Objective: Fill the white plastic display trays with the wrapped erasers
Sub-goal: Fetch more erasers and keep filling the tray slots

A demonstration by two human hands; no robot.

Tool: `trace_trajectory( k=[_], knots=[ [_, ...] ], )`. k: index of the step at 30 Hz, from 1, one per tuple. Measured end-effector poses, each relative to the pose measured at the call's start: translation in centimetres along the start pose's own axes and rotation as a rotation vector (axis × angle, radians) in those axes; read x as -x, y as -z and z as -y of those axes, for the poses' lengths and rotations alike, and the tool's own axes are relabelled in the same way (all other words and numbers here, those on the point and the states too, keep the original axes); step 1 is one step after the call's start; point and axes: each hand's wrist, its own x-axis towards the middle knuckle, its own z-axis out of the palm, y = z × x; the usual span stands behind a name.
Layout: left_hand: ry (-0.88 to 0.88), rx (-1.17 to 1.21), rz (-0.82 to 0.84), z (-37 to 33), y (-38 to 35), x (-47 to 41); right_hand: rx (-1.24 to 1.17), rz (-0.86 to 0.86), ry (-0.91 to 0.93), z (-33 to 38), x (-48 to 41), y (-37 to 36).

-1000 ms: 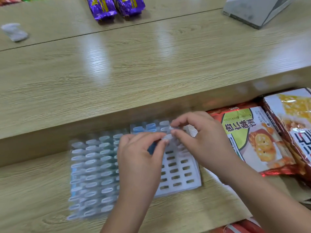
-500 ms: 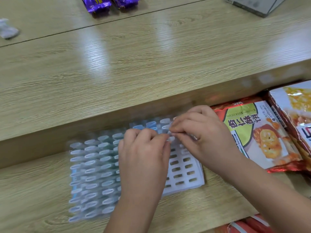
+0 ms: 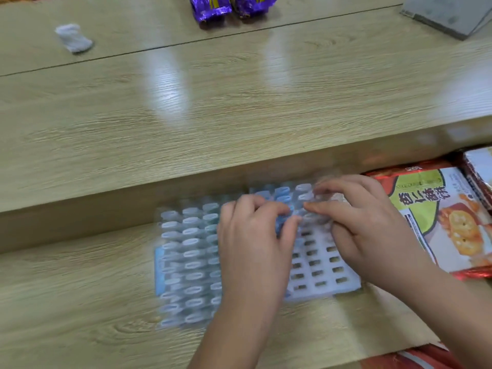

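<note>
Two trays lie side by side on the lower wooden surface. The left tray (image 3: pixel 186 262) is packed with rows of clear-wrapped pale blue erasers. The white plastic tray (image 3: pixel 319 272) on the right has wrapped erasers (image 3: pixel 282 191) in its far rows and several empty slots nearer me. My left hand (image 3: pixel 253 243) hovers over that tray's left part, thumb and curled fingers pinching a blue wrapped eraser (image 3: pixel 282 222). My right hand (image 3: pixel 370 227) is over the tray's far right corner, its fingertips pinching a wrapped eraser (image 3: pixel 306 196). The frame is blurred.
A raised wooden desk ledge (image 3: pixel 186 182) runs right behind the trays. A green and orange biscuit packet (image 3: pixel 447 222) lies right of the white tray. Two purple snack packs (image 3: pixel 213 6), a grey box (image 3: pixel 450 14) and a crumpled white wrapper (image 3: pixel 74 38) sit on the upper desk.
Both hands dropped from holding one eraser between them above the tray down onto its far rows. The view shifted slightly.
</note>
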Motion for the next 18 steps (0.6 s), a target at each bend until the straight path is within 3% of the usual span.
trace_trajectory(
  k=[4,8,13,18],
  knots=[
    [0.000,0.042,-0.102,3.3,3.8,0.4,-0.059,-0.105,-0.103,2.6,-0.3,-0.1],
    [0.088,0.071,-0.146,8.4,8.4,1.0,-0.181,-0.136,-0.067,8.6,-2.3,-1.8],
    [0.273,0.163,-0.140,15.7,12.6,3.2,-0.237,0.001,0.036,17.1,-5.2,-6.1],
    [0.335,0.062,0.011,20.8,14.0,5.4,-0.039,0.218,0.082,22.0,-7.0,-9.6]
  ],
)
